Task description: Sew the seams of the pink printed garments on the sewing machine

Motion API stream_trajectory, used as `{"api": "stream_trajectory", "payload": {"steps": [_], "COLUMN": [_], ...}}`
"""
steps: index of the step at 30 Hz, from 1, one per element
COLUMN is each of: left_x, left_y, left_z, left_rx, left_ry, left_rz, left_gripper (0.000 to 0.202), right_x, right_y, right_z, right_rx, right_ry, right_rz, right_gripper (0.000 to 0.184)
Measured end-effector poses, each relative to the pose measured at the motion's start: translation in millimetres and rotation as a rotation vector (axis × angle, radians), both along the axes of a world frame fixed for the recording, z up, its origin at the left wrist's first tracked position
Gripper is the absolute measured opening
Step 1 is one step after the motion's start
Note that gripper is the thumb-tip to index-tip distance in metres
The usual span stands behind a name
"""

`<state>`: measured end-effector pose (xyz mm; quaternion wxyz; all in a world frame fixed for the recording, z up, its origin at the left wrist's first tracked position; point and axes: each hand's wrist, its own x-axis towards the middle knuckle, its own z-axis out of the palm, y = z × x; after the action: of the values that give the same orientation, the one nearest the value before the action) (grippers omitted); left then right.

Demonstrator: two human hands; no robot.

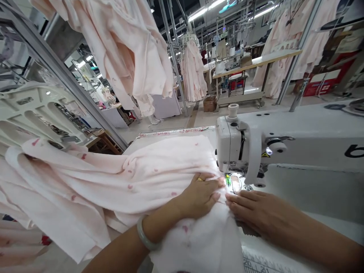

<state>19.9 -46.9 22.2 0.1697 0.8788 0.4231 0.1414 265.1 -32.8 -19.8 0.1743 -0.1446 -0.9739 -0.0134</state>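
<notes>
Pale pink fleece fabric (159,178) with small darker pink marks spreads over the sewing table and hangs off its left side. My left hand (199,195), with a ring and a bangle, lies on the fabric with its fingers reaching to the needle area. Just in front of the presser foot, my right hand (253,208) rests along the fabric's right edge, fingers stretched out. The two hands' fingertips are close together. Above them stands the white sewing machine (233,140), its lamp lighting the spot. The needle itself cannot be made out.
Pale pink garments (133,49) hang at the upper left, above the table. A pale slotted plastic hanger part (36,110) stands at the left beside a metal post (65,76). A printed ruler (256,263) lies along the table front. Another sewing table (256,64) stands behind.
</notes>
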Motion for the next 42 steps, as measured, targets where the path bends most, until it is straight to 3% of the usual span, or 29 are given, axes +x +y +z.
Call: {"api": "stream_trajectory", "payload": {"steps": [4,10,15,19,27,33,37,42], "left_x": [6,9,9,9,9,8,7,10], "left_y": [19,44,55,59,60,65,70,58], "left_z": [-5.1,-9.6,-8.8,-8.3,-12.8,-14.1,-14.9,4.6], "left_rx": [-0.024,0.032,0.073,0.086,0.076,0.062,0.065,0.036], "left_ry": [-0.006,0.018,0.081,0.104,0.099,0.058,0.056,0.135], "left_rz": [0.017,-0.035,-0.059,-0.071,-0.057,-0.062,-0.095,-0.112], "left_gripper": [0.030,0.024,0.023,0.021,0.015,0.016,0.021,0.021], "right_x": [7,10,5,2,12,12,15,20], "right_y": [6,10,7,6,6,8,9,8], "right_z": [13.9,8.5,11.9,15.3,1.2,9.7,6.3,7.8], "right_rx": [0.047,0.168,0.178,0.140,0.095,0.133,0.033,-0.092], "right_ry": [0.041,0.061,0.100,0.129,0.135,0.217,0.231,0.203], "right_rz": [0.006,-0.095,-0.170,-0.209,-0.224,-0.254,-0.252,-0.272], "right_gripper": [0.026,0.034,0.039,0.036,0.039,0.034,0.036,0.030]}}
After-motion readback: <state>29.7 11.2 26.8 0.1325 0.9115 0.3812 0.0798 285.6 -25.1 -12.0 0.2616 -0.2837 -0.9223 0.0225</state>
